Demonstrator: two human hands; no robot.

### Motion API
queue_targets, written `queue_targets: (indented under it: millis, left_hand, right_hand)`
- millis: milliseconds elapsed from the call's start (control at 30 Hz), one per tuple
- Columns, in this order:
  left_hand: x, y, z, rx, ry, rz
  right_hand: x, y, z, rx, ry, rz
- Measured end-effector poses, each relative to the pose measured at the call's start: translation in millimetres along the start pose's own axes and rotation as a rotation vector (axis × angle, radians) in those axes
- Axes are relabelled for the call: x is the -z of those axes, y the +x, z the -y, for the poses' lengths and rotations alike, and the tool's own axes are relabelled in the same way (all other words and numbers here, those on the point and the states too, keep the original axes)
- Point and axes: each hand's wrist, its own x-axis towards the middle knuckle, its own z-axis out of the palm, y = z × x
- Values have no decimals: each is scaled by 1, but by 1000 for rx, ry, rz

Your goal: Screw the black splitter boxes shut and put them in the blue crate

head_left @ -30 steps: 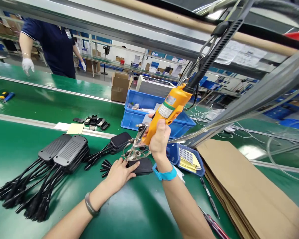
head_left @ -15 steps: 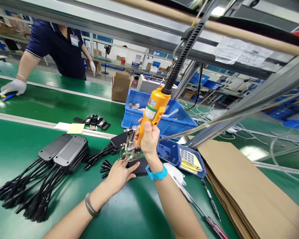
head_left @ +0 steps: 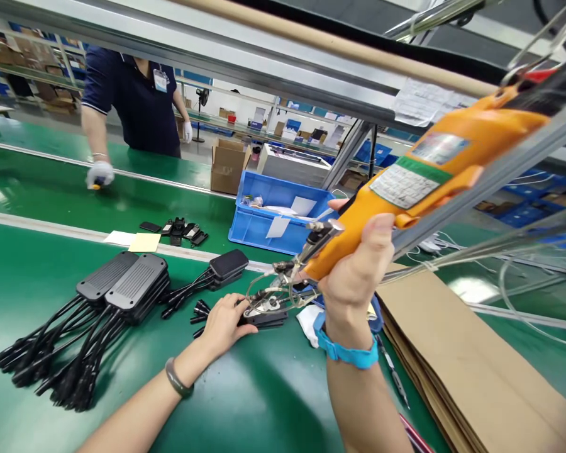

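My right hand (head_left: 358,267) is wrapped round an orange electric screwdriver (head_left: 396,189), which slants with its metal screw-feeding head (head_left: 295,270) down to the left. Below that head, a black cabled box (head_left: 266,319) lies on the green bench. My left hand (head_left: 226,321) holds the box's cable end, with the thumb on the near side and the fingers on the far side. The head partly covers the box, and the screwdriver's tip is hard to make out. Short black plugs (head_left: 201,309) stick out left of my left hand.
Stacks of black cabled boxes (head_left: 136,283) lie at left, and a smaller stack (head_left: 229,263) behind my left hand. A blue bin (head_left: 259,229) stands at the back. Cardboard sheets (head_left: 471,352) lie at right. Across the bench, a person's gloved hand (head_left: 100,174) holds something small.
My right hand and the screwdriver have moved right and nearer to me, the tool now tilting more. My left hand stays at the box. The person opposite has moved their gloved hand to the right.
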Motion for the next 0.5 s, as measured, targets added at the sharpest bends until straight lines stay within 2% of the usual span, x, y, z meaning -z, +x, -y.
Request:
queue_targets:
  millis: [200, 333, 500]
  left_hand:
    - [-3, 0, 1, -11, -51, -41]
    - [-6, -1, 3, -29, -84, -102]
    - [-11, -1, 6, -36, -133, -171]
  right_hand:
    - [1, -23, -26, -166, 33, 64]
    - [0, -36, -38, -193, 46, 83]
    - [0, -42, -40, -199, 62, 100]
